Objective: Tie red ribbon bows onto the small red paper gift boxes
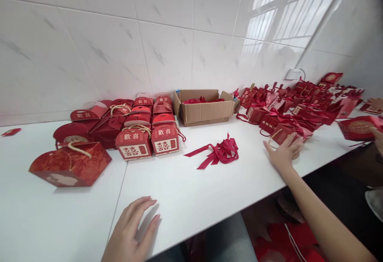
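Observation:
My left hand (134,226) is held over the white table at the lower middle, its fingers apart and nothing in it. Farther right, my right hand (284,152) reaches to a small red gift box (281,135) with a cord handle and ribbon; its fingers are at the box's near side, partly hiding it, and whether they grip it is unclear. Between the hands lies a loose heap of dark red ribbon (224,152). Two red boxes with white labels, one (165,142) beside the other (133,147), stand left of the ribbon.
A cardboard carton (206,112) with red ribbon inside stands near the wall. More red boxes crowd the left and the back right; a large patterned one (86,164) is at the left. At the right edge, another person's hand (378,136) holds a red box (359,128).

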`<state>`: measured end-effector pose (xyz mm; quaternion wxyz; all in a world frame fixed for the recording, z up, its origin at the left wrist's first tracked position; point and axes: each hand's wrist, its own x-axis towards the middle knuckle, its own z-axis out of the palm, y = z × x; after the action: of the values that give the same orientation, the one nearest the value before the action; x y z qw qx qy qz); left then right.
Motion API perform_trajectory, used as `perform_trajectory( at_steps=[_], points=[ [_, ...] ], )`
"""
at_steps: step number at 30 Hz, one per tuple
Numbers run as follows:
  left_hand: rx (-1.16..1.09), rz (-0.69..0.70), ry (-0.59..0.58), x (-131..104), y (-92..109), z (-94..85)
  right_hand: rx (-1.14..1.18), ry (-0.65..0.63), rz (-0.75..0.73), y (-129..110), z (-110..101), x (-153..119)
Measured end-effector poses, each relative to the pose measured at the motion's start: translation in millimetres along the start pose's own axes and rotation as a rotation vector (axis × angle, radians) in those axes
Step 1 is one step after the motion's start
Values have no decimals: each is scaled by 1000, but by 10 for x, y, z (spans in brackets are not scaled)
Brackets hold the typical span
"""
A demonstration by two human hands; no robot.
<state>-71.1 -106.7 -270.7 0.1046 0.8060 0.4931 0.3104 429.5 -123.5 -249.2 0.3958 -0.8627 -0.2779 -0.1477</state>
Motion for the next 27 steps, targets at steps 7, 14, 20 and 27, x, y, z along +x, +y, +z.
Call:
perform_trajectory(
  at_steps=[7, 14, 20, 27],
  points=[
    [4, -33, -56, 10, 139, -95, 120, -765, -1101, -895, -220, -1395],
    [-49, -46, -120, 29, 315, -169, 198, -1094, -1429, -1957, 15, -1401],
    [-188, -128, 204, 183, -104, -804, 312, -1001, -1224, -2060, 582, -1248],
    [189, -251, 531, 830, -577, -1236, 417, -1044, -1098, -1852, 702, -1139]
  ],
)
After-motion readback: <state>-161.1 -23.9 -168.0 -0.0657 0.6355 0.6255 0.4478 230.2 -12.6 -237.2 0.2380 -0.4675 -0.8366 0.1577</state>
